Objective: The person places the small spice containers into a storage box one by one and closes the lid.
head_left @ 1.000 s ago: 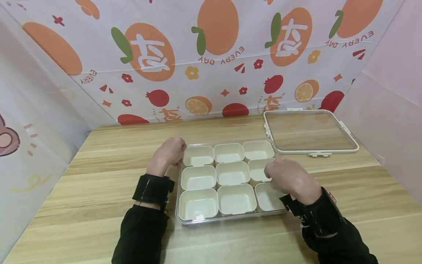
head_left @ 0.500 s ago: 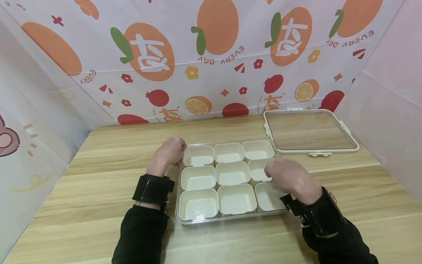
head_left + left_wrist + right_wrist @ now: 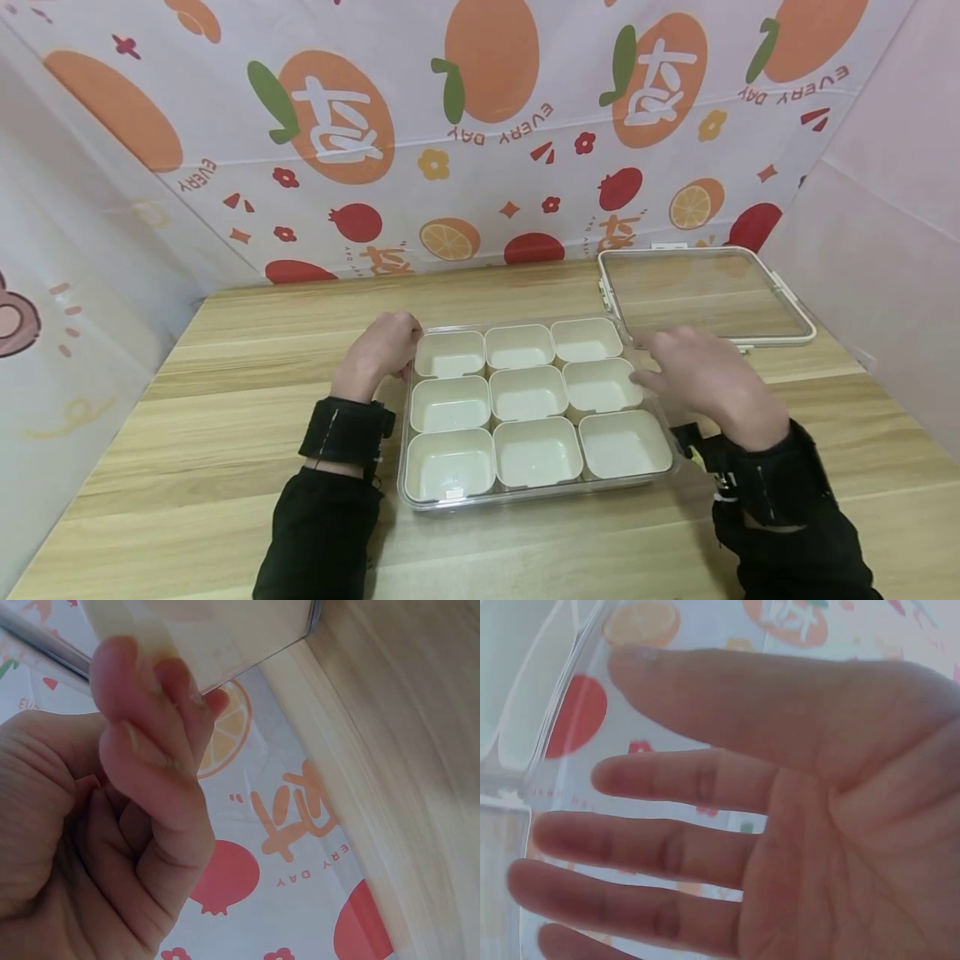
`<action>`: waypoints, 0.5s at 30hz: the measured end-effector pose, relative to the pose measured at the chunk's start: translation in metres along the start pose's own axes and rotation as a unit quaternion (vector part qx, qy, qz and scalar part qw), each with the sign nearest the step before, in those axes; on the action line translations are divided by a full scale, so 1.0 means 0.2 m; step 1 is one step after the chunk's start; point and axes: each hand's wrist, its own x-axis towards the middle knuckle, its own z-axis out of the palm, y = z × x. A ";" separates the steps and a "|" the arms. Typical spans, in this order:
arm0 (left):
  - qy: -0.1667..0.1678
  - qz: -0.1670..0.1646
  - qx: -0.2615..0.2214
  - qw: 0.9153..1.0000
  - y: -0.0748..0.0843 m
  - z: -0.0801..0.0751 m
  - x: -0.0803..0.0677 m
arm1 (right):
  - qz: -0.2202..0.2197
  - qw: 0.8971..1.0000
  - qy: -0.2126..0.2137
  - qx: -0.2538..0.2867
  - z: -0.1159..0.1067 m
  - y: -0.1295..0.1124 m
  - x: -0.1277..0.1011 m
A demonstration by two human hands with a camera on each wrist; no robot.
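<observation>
a clear tray (image 3: 405, 467) is lying flat near the middle of the wooden bench (image 3: 225, 433), and nine cream cups are sitting inside it in three rows of three. the near-right cup (image 3: 625, 443) and the middle-right cup (image 3: 600, 385) are showing in full in the head view, as is the far-left cup (image 3: 450, 354).

the left hand (image 3: 380, 350) is resting at the tray's far-left corner, its fingers curling against the rim just beside the far-left cup. in the left wrist view the curled fingers (image 3: 150, 750) are pressing on the cream and clear edge (image 3: 225, 645) of the tray, with the thumb tucked below, so this hand is gripping the rim.

the right hand (image 3: 705, 375) is hovering at the tray's right side, just beside the middle-right cup, with the fingers stretched out and spread toward the far-right corner. the right wrist view is showing the palm wide, fingers (image 3: 667, 847) apart and holding nothing, with the clear tray wall (image 3: 555, 735) just past the fingertips; it is not clear whether they are touching it.

a clear lid (image 3: 705, 292) with a cream frame is lying flat on the bench beyond the right hand, near the far-right corner. black sleeves and wrist straps are covering both forearms. a fruit-printed cloth (image 3: 480, 125) is hanging behind the bench.
</observation>
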 end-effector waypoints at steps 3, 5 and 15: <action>0.001 0.001 0.001 1.000 0.00 0.00 0.00 | -0.003 1.000 0.027 -0.001 -0.01 0.05 0.00; 0.003 0.004 0.002 1.000 0.00 0.00 0.00 | -0.004 0.999 0.041 -0.004 -0.02 0.08 0.01; 0.006 0.002 0.014 1.000 0.00 0.01 -0.01 | 0.012 0.992 0.123 0.005 -0.02 0.16 0.02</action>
